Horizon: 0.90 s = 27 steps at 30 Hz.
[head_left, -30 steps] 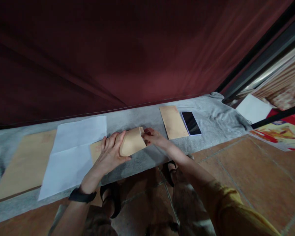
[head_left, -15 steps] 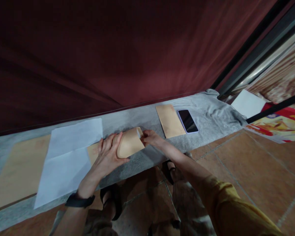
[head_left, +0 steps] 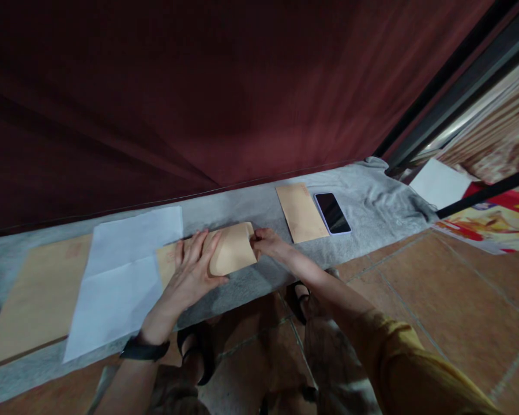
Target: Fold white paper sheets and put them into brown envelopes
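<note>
On a grey cloth (head_left: 372, 199) laid along the foot of a dark red curtain (head_left: 199, 86), my left hand (head_left: 194, 268) lies flat with fingers spread across a small brown envelope (head_left: 232, 251). It presses the envelope down at the middle of the ledge. At the envelope's three o'clock end, my right hand (head_left: 270, 243) pinches the edge between thumb and fingertips. Whether the flap there is open or folded shut I cannot tell.

At nine o'clock from the envelope, touching its left end, lies a creased white sheet (head_left: 121, 276). The sheet overlaps a large brown envelope (head_left: 34, 300) farther out at nine. Toward two o'clock and apart from my hands, a second brown envelope (head_left: 301, 212) rests just beside a dark-screened phone (head_left: 332, 213). A black wristband (head_left: 145, 349) circles my left wrist, and a yellow sleeve (head_left: 415, 369) covers my right arm above the tiled floor (head_left: 436, 288).
</note>
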### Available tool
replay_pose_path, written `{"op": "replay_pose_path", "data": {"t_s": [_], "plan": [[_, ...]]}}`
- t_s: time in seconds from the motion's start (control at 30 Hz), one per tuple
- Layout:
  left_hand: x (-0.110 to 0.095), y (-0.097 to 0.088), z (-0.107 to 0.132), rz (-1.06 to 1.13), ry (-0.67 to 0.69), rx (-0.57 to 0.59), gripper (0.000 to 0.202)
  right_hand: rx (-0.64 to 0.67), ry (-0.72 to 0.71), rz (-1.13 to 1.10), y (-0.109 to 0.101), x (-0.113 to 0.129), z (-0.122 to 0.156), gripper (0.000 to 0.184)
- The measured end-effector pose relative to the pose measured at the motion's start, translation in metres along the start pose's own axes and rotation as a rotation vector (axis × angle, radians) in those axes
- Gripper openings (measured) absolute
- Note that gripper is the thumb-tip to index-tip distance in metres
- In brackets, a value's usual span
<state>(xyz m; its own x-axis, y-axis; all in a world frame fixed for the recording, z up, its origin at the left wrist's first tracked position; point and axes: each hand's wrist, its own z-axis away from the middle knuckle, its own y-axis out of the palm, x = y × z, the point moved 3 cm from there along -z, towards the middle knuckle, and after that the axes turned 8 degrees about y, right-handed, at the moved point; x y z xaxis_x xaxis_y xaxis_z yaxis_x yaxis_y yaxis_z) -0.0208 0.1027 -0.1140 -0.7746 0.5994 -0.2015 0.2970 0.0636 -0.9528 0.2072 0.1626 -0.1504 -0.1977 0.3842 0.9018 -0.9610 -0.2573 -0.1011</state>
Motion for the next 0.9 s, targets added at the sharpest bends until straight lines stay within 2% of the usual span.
{"op": "replay_pose_path", "data": {"t_s": [0.13,0.23,0.37,0.47,0.53,0.6,0.67,0.73,0.8,0.9], "plan": [[-0.001,-0.002,-0.001,0.022,-0.018,-0.037,0.102,-0.004,0.048,-0.063,-0.001,0.003,0.002,0.012],[-0.005,-0.009,-0.003,0.045,-0.119,-0.173,0.084,-0.03,0.078,-0.193,-0.002,0.006,0.003,0.011],[-0.008,-0.017,-0.004,0.175,-0.404,-0.463,0.063,-0.103,0.139,-0.396,-0.001,0.007,0.001,0.014],[-0.011,-0.008,-0.002,0.481,-0.658,-0.576,0.052,-0.15,0.16,-0.49,0.003,0.005,0.001,0.015],[-0.016,0.005,-0.003,0.846,-0.823,-0.561,0.05,-0.141,0.148,-0.523,0.008,0.003,0.002,0.015],[-0.025,0.02,-0.006,1.278,-0.945,-0.448,0.049,-0.11,0.117,-0.531,0.016,0.002,0.006,0.016],[-0.034,0.029,-0.01,1.593,-1.022,-0.358,0.045,-0.073,0.087,-0.519,0.024,0.001,0.011,0.017],[-0.037,0.033,-0.013,1.712,-1.057,-0.386,0.04,-0.034,0.073,-0.503,0.032,0.0,0.016,0.018],[-0.035,0.033,-0.014,1.717,-1.046,-0.454,0.04,0.0,0.082,-0.489,0.038,-0.001,0.02,0.019],[-0.029,0.032,-0.013,1.698,-1.034,-0.465,0.036,0.014,0.093,-0.48,0.04,-0.001,0.022,0.024]]}}
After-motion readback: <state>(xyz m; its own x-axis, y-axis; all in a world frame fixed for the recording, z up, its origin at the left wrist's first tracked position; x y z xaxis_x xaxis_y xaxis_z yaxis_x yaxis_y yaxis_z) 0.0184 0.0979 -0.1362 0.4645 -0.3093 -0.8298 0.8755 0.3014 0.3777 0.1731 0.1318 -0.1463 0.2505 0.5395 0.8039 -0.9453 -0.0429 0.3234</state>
